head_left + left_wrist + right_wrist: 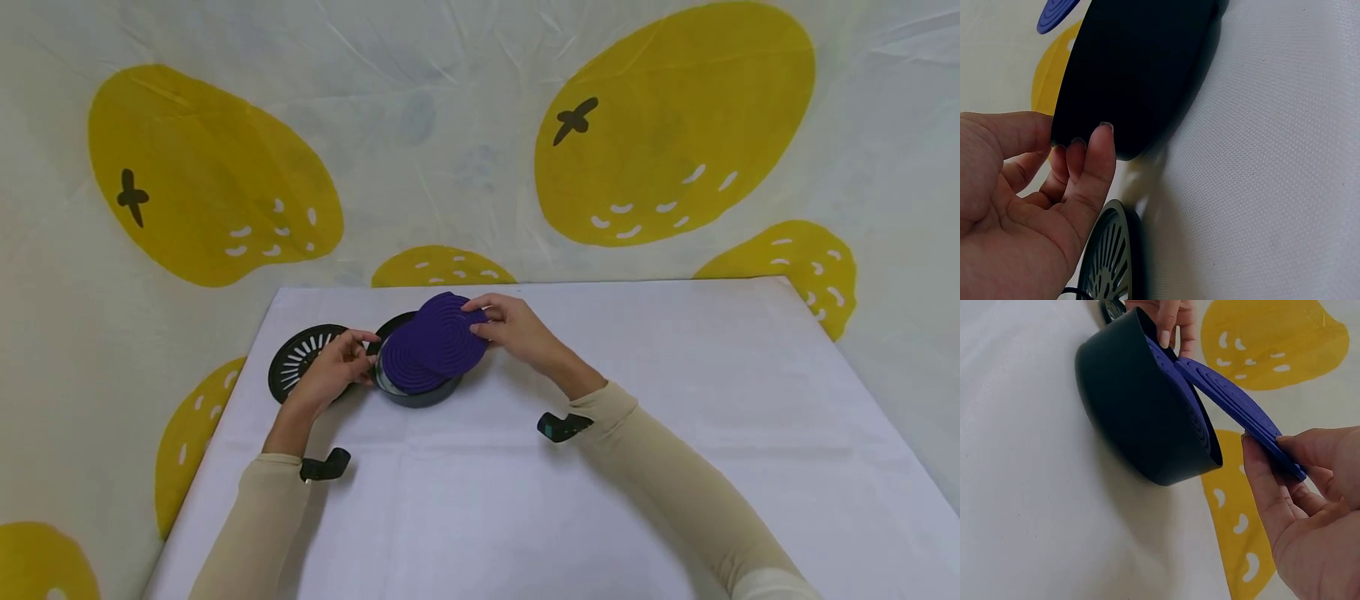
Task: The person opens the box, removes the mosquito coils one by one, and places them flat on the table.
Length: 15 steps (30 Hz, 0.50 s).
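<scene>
L hand (330, 367) pinches pan (1125, 406) rim; R hand (513, 327) pinches top mat (453, 337) by edge, tilted, L of hand. 2nd mat (401, 362) in pan, below. Prob. best: brace rim, keep top mat off wall.

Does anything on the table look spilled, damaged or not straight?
Nothing looks spilled or damaged. Only the upper mat is askew, tilted partly over the pot, but the right hand holds it, so this is hardly odd.
</scene>
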Tool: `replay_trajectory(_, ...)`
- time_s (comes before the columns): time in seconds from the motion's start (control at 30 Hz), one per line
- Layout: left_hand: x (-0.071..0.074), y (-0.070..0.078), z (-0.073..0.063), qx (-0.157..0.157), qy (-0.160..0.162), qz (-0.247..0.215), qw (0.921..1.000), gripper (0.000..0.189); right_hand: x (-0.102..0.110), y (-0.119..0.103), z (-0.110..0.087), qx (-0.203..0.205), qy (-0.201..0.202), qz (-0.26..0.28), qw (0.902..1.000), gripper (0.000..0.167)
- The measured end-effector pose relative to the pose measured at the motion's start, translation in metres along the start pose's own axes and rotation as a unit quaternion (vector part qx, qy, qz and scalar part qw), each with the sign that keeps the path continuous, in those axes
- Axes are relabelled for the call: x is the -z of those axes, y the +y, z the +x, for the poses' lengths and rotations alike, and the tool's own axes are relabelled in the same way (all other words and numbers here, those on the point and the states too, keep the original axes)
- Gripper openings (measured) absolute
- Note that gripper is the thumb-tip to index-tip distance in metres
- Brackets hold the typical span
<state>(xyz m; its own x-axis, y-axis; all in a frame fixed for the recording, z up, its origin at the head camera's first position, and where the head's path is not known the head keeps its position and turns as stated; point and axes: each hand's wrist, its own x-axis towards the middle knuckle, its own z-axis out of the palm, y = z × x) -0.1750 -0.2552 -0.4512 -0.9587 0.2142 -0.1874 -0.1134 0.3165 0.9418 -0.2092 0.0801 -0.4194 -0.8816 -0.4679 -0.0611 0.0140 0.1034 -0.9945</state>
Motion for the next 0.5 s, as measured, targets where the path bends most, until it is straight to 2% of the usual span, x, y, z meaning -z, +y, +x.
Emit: replay_trajectory(0.5, 0.001, -0.006, 0.002, -0.002, 0.001, 0.001, 1.0000, 0.040, 0.020, 0.007, -0.003, 0.000, 0.047, 0.017, 0.9988, 0.034)
